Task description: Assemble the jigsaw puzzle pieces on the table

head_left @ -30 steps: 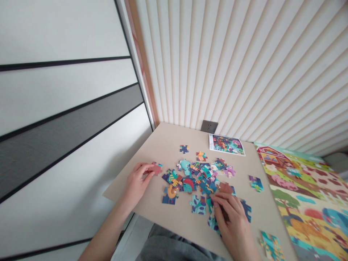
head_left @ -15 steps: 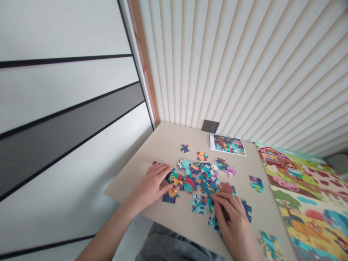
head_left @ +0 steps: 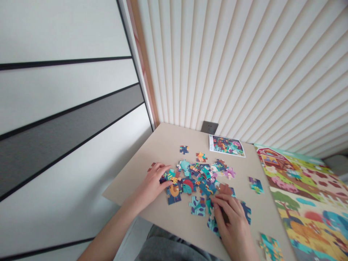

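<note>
While the left hand (head_left: pixel 154 181) rests at nine o'clock of the central heap of jigsaw pieces (head_left: pixel 206 173), its thumb and forefinger stand apart with a dark piece bearing yellow shapes (head_left: pixel 171 175) between their tips; whether they squeeze it, I cannot tell. Just below, at eight o'clock of the heap, lies a blue piece with an orange figure (head_left: pixel 174 194), close to that thumb. Part of a reddish-brown piece (head_left: pixel 151 166) shows beyond the left knuckles, at ten o'clock of the hand. At five o'clock of the heap, the right hand (head_left: pixel 231 214) curls down with fingertips bunched near the thumb, and I cannot tell whether they clamp anything. Just beside its thumb, at eight o'clock of the hand, is a teal patterned piece (head_left: pixel 213 224), partly hidden; a dark blue piece (head_left: pixel 246 211) lies at its three o'clock. Pieces in the heap overlap on the beige table (head_left: pixel 136 170), and a teal piece with purple spots (head_left: pixel 197 206) sits at six o'clock. A star piece (head_left: pixel 201 157) lies at twelve, a small blue piece (head_left: pixel 184 149) at eleven, and a printed picture sheet (head_left: pixel 227 146) at one. Well apart, at three o'clock, spreads a farm-animal picture (head_left: pixel 307 210).
</note>
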A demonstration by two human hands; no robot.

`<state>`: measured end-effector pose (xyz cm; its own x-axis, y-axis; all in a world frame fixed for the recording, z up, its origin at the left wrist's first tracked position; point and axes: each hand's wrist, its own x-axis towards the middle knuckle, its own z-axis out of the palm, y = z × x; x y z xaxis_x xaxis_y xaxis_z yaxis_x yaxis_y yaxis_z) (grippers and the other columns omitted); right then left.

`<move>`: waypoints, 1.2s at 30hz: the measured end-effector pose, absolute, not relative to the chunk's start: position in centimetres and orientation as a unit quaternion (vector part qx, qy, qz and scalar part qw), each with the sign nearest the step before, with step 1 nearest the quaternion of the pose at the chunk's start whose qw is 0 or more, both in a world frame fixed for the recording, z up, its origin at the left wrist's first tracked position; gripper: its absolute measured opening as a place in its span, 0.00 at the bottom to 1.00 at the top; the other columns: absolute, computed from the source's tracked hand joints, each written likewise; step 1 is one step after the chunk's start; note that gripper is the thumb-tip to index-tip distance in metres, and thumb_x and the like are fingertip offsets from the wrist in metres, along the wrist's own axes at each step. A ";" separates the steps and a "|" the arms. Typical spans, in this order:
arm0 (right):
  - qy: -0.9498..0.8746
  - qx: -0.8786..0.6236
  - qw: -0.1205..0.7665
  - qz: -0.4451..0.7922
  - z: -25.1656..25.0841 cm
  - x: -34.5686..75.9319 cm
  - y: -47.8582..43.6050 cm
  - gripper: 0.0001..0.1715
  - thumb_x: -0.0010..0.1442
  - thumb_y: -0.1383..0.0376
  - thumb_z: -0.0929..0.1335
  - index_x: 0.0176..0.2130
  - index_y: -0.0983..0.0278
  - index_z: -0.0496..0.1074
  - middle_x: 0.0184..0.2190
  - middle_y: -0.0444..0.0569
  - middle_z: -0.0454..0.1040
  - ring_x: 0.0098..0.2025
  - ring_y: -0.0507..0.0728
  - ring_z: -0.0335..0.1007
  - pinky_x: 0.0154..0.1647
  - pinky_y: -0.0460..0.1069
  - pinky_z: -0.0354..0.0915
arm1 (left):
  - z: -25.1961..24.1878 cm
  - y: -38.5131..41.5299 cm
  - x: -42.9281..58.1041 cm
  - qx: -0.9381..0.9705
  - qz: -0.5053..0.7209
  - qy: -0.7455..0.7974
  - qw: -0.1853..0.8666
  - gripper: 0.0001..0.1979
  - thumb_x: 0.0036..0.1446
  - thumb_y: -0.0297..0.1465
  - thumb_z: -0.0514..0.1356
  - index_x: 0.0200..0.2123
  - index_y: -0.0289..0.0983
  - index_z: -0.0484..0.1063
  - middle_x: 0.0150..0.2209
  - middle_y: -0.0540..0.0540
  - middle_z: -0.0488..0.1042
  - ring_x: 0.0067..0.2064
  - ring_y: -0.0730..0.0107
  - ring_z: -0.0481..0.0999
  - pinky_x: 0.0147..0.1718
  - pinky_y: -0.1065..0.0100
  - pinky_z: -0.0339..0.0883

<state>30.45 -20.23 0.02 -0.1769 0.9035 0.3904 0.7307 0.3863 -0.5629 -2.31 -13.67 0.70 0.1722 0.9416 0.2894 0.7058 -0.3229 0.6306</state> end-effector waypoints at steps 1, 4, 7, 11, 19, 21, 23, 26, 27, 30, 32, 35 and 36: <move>-0.757 -0.539 0.347 0.127 0.0 30.4 -20.2 0.11 0.69 0.63 0.65 0.48 0.56 0.76 0.50 0.53 0.75 0.53 0.64 0.71 0.53 0.62 0.68 | 0.6 -13.6 -2.4 0.738 0.337 0.556 0.181 0.23 0.58 0.32 0.68 0.56 0.46 0.73 0.50 0.43 0.73 0.51 0.55 0.76 0.52 0.54 0.73; -0.756 -0.537 0.349 0.133 0.2 30.4 -20.2 0.10 0.69 0.64 0.66 0.47 0.56 0.76 0.49 0.53 0.75 0.52 0.64 0.71 0.53 0.61 0.68 | 0.3 -13.3 -2.7 0.724 0.360 0.557 0.190 0.21 0.59 0.33 0.67 0.56 0.45 0.74 0.52 0.42 0.74 0.49 0.58 0.78 0.49 0.58 0.75; -0.754 -0.536 0.356 0.134 0.6 30.2 -20.2 0.09 0.69 0.65 0.66 0.46 0.56 0.76 0.49 0.52 0.75 0.52 0.63 0.70 0.52 0.60 0.68 | 0.2 -13.2 -3.2 0.719 0.359 0.554 0.218 0.19 0.61 0.35 0.66 0.55 0.45 0.74 0.50 0.44 0.77 0.45 0.60 0.80 0.44 0.62 0.76; -0.756 -0.534 0.355 0.133 0.9 30.0 -20.2 0.10 0.69 0.65 0.66 0.47 0.56 0.76 0.48 0.51 0.75 0.52 0.63 0.70 0.51 0.60 0.68 | 0.6 -13.5 -3.8 0.713 0.332 0.566 0.247 0.14 0.62 0.37 0.65 0.51 0.44 0.77 0.43 0.47 0.81 0.39 0.63 0.81 0.39 0.65 0.76; -0.755 -0.541 0.349 0.127 0.7 30.1 -20.4 0.11 0.69 0.65 0.65 0.48 0.55 0.76 0.50 0.52 0.74 0.52 0.63 0.71 0.52 0.60 0.69 | 1.6 -13.7 -5.3 0.670 0.397 0.598 0.191 0.12 0.62 0.40 0.65 0.46 0.41 0.78 0.43 0.45 0.77 0.40 0.63 0.79 0.39 0.65 0.75; -0.754 -0.541 0.350 0.125 0.9 30.0 -20.4 0.12 0.69 0.65 0.65 0.48 0.55 0.76 0.50 0.52 0.75 0.52 0.63 0.71 0.52 0.60 0.70 | 2.0 -13.8 -4.7 0.631 0.442 0.604 0.203 0.16 0.62 0.41 0.65 0.50 0.41 0.77 0.43 0.44 0.76 0.40 0.64 0.78 0.39 0.65 0.75; -0.754 -0.541 0.351 0.126 1.0 29.9 -20.4 0.12 0.69 0.65 0.65 0.48 0.55 0.76 0.49 0.52 0.75 0.52 0.63 0.72 0.51 0.60 0.70 | 2.6 -14.1 -3.5 0.589 0.477 0.605 0.243 0.17 0.62 0.42 0.65 0.49 0.40 0.77 0.42 0.45 0.77 0.38 0.65 0.78 0.39 0.67 0.75; -0.754 -0.541 0.348 0.135 1.3 29.7 -20.4 0.12 0.70 0.65 0.64 0.48 0.56 0.76 0.49 0.53 0.76 0.52 0.63 0.72 0.51 0.60 0.70 | 3.4 -14.6 -0.4 0.523 0.515 0.580 0.355 0.15 0.60 0.43 0.67 0.42 0.38 0.77 0.36 0.47 0.78 0.36 0.67 0.78 0.36 0.70 0.73; -0.753 -0.540 0.349 0.139 1.3 29.7 -20.4 0.12 0.70 0.65 0.64 0.48 0.56 0.76 0.49 0.53 0.76 0.52 0.63 0.72 0.52 0.59 0.70 | 3.6 -14.7 0.8 0.500 0.527 0.561 0.396 0.15 0.59 0.43 0.68 0.40 0.37 0.77 0.34 0.47 0.78 0.35 0.68 0.78 0.34 0.71 0.72; -0.748 -0.541 0.357 0.144 1.3 29.6 -20.5 0.13 0.70 0.64 0.64 0.52 0.56 0.75 0.49 0.53 0.76 0.51 0.62 0.73 0.52 0.58 0.71 | 4.0 -15.1 4.2 0.432 0.523 0.504 0.535 0.16 0.58 0.44 0.68 0.37 0.36 0.78 0.27 0.50 0.74 0.24 0.75 0.71 0.22 0.75 0.65; -0.741 -0.545 0.367 0.140 1.2 29.7 -20.7 0.16 0.70 0.63 0.65 0.56 0.56 0.73 0.49 0.52 0.76 0.51 0.61 0.73 0.52 0.57 0.71 | 4.1 -15.3 6.2 0.399 0.502 0.477 0.601 0.18 0.58 0.46 0.68 0.35 0.35 0.79 0.26 0.50 0.73 0.22 0.77 0.68 0.18 0.76 0.62; -0.739 -0.542 0.377 0.131 0.9 29.8 -20.9 0.26 0.69 0.60 0.67 0.65 0.55 0.66 0.50 0.52 0.77 0.51 0.62 0.74 0.51 0.57 0.73 | 4.4 -15.8 8.4 0.379 0.484 0.457 0.643 0.20 0.56 0.47 0.69 0.32 0.34 0.81 0.28 0.47 0.75 0.26 0.74 0.73 0.23 0.74 0.71; -0.742 -0.539 0.377 0.129 0.8 29.9 -21.0 0.30 0.69 0.59 0.68 0.67 0.55 0.63 0.51 0.52 0.77 0.51 0.62 0.75 0.51 0.57 0.73 | 4.5 -16.0 8.9 0.372 0.479 0.453 0.653 0.20 0.55 0.48 0.69 0.31 0.34 0.81 0.29 0.46 0.76 0.27 0.73 0.74 0.25 0.73 0.74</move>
